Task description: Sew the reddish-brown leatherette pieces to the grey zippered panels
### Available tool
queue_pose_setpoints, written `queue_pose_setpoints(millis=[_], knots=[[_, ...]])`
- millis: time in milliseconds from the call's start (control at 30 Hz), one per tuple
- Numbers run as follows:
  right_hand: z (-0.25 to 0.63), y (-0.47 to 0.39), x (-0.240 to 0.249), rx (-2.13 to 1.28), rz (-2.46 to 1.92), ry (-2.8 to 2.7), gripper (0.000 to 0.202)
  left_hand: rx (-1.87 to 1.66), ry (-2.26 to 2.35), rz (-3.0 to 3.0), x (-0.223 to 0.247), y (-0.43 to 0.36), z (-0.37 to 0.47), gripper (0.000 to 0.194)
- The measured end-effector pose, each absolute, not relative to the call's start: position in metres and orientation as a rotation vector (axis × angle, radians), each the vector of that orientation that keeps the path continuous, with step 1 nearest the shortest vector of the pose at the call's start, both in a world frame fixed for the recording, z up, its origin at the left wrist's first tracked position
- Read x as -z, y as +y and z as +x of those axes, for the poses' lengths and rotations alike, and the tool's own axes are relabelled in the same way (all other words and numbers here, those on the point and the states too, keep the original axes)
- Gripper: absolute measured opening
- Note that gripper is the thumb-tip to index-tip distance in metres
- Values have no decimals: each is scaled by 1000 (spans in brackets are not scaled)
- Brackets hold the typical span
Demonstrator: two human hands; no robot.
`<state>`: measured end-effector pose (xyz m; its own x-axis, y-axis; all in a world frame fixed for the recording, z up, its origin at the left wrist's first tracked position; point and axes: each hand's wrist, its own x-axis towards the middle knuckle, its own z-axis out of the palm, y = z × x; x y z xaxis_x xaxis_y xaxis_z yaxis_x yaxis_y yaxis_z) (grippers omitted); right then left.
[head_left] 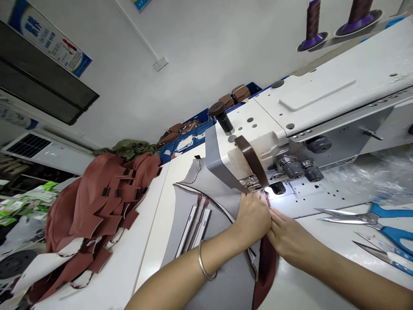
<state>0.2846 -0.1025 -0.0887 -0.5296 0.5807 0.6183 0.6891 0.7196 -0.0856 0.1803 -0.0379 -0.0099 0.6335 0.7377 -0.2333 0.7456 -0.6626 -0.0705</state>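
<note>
Fabric piece (pixel 224 187), grey with maroon along its right edge. Head view: lies on the near table, left of and running up to the needle area of the white sewing machine (pixel 309 112). Left hand (pixel 254 217): fingers bent down on the fabric by the needle. Right hand (pixel 285 237): fingers extended against the maroon edge, touching left hand. Cannot tell whether either grips. Blue-handled scissors (pixel 371 218) right; stacked maroon pieces (pixel 106 189) left.

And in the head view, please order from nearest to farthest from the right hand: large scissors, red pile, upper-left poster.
1. Large scissors: right of the right hand.
2. Red pile: on the left.
3. Upper-left poster: high on the wall.
</note>
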Motion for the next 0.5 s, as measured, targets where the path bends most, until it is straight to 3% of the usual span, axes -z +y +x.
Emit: queue_pose_setpoints(millis=[200, 300, 500], knots=[[288, -106, 87, 297, -961, -2319, 32, 508, 1311, 2795, -25, -71, 164, 53], [278, -123, 75, 261, -919, -2377, 34, 745, 1313, 2761, -48, -76, 151, 56], [219, -167, 45, 55, -758, -2619, 13, 1002, 1030, 2498, -83, -33, 164, 64]])
